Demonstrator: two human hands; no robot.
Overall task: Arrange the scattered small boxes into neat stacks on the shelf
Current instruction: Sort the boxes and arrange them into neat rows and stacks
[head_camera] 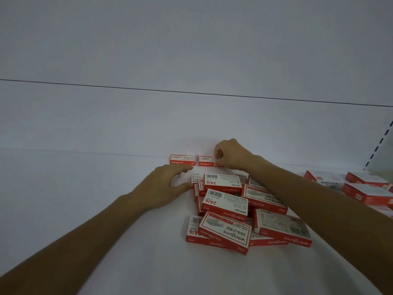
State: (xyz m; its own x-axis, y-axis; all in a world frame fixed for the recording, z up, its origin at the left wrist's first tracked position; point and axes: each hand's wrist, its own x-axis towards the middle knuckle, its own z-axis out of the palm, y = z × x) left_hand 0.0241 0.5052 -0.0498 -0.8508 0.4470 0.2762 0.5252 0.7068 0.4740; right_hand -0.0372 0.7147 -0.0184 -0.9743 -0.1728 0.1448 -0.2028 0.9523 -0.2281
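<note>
**2nd box set down in back row; pile not yet sorted**

The 2nd back box point(205, 161) was pinched at its right end by the curled fingers & thumb of the right hand point(230, 155). It was seen flat on the shelf point(85, 209), against the back wall point(191, 124) and just beside the 1st back box point(182, 159), a small gap between them.

The left hand point(168, 184) was held w/ thumb & forefinger spread either side of a white-topped box point(196, 177) at the pile's far-left edge; whether it was gripped couldn't be told.

Step judged: base row being laid, task early, as the pile point(225, 203) lay jumbled in front and more boxes point(365, 188) lay at far right.

Next move judged: 2nd box to be squared & let go, another to be lifted clear w/o the heap being dragged.

Both forearms were stretched fwd & low, the right one passed over the pile, wrist bent down
</note>
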